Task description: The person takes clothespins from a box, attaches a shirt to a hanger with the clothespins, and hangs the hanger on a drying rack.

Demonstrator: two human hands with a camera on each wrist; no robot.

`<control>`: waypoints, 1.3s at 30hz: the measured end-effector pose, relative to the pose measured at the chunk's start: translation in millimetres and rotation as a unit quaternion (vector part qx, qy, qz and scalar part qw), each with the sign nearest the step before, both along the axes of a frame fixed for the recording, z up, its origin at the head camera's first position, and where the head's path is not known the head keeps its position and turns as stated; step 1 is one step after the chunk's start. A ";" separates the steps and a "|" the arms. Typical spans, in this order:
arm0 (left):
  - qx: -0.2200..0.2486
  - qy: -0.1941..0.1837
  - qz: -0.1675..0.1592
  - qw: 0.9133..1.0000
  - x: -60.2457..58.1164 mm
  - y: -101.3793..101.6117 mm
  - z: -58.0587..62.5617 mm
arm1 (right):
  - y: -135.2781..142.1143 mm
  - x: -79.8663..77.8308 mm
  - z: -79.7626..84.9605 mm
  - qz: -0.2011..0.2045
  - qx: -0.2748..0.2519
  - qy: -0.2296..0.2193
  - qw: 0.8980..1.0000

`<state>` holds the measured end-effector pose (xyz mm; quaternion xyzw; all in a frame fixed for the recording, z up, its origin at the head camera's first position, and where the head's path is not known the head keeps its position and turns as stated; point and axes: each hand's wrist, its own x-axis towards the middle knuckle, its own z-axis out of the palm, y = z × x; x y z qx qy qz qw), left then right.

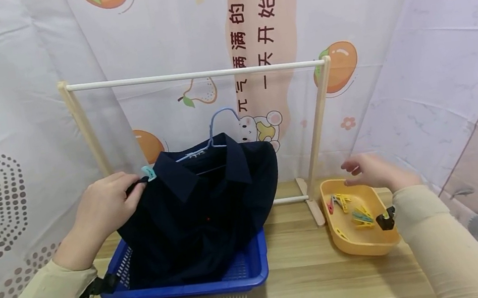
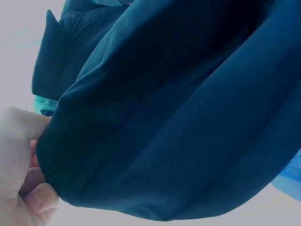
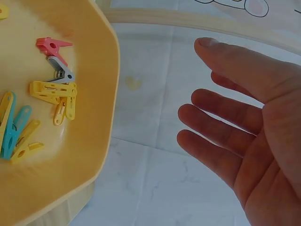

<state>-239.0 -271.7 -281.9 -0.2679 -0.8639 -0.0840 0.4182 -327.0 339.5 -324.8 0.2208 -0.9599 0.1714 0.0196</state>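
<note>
Navy collared cloth shirt (image 1: 204,225): head view, seven o'clock, lower part in blue plastic basket (image 1: 194,288). Left hand (image 1: 101,201): fingers pinching its shoulder, best held steady. Right hand (image 1: 372,171): empty, fingers apart, one o'clock of yellow plastic tray (image 1: 367,248); coloured plastic pegs (image 1: 362,217) best taken singly.

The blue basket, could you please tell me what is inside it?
The lower part of a dark shirt is in the basket; anything beneath the shirt is covered and cannot be seen.
</note>
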 end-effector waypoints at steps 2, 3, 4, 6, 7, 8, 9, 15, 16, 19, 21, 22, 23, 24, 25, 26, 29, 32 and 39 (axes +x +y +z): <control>-0.001 0.001 -0.001 1.000 0.4 -0.4 -0.1 | 0.1 0.5 -0.6 -0.003 -0.001 -0.004 1.000; -0.001 0.002 -0.001 1.000 0.6 -0.7 -0.2 | 0.2 0.8 -1.0 -0.003 -0.001 -0.006 1.000; 0.000 0.002 -0.002 1.000 0.7 -0.9 -0.1 | 0.2 1.2 -1.2 -0.003 -0.001 -0.008 1.000; 0.001 0.002 -0.003 1.000 0.8 -1.5 0.0 | 0.9 1.7 -1.9 -0.004 0.001 -0.010 1.000; 0.001 0.002 -0.004 1.000 0.8 -1.8 0.1 | 1.2 1.9 -2.4 -0.006 0.001 -0.012 1.000; 0.002 0.003 -0.004 1.000 1.0 -2.0 0.2 | 1.8 1.8 -3.2 -0.007 0.002 -0.015 1.000; 0.002 0.002 -0.004 1.000 1.1 -2.2 0.3 | 2.6 1.6 -4.2 -0.007 0.003 -0.016 1.000; 0.000 -0.003 -0.003 1.000 1.5 -2.5 0.0 | 7.5 -2.3 -14.4 -0.006 -0.008 -0.030 0.999; 0.000 -0.003 -0.002 1.000 1.4 -2.6 0.0 | 8.2 -3.2 -16.0 -0.004 -0.011 -0.033 0.999; 0.001 -0.002 -0.003 1.000 1.1 -3.0 0.0 | 10.3 -5.0 -21.3 -0.003 -0.018 -0.037 0.999; 0.002 -0.003 -0.002 1.000 1.0 -3.2 -0.1 | 11.7 -5.3 -24.2 -0.003 -0.018 -0.040 0.999; 0.002 -0.004 -0.002 1.000 1.1 -3.5 -0.3 | 12.2 -5.3 -25.7 -0.004 -0.017 -0.040 0.999; 0.002 -0.005 -0.001 1.000 1.3 -3.7 -0.4 | 12.5 -5.2 -27.3 -0.007 -0.016 -0.041 0.999; 0.002 -0.006 0.000 1.000 1.4 -3.9 -0.5 | 12.8 -4.8 -28.4 -0.007 -0.015 -0.041 0.999; 0.002 -0.007 0.001 1.000 1.4 -3.9 -0.6 | 13.0 -4.5 -29.8 -0.007 -0.015 -0.042 0.999; 0.002 -0.007 0.001 1.000 1.4 -4.0 -0.6 | 13.0 -4.2 -31.2 -0.009 -0.015 -0.043 0.999; 0.003 -0.008 0.003 1.000 1.4 -3.9 -0.5 | 13.6 -4.0 -35.6 -0.010 -0.022 -0.052 0.998; 0.003 -0.008 0.004 1.000 1.4 -3.9 -0.6 | 14.9 -4.5 -40.3 -0.014 -0.027 -0.068 0.997; 0.002 -0.012 0.006 1.000 1.9 -3.0 -0.6 | 18.3 -4.9 -51.2 -0.027 -0.017 -0.082 0.996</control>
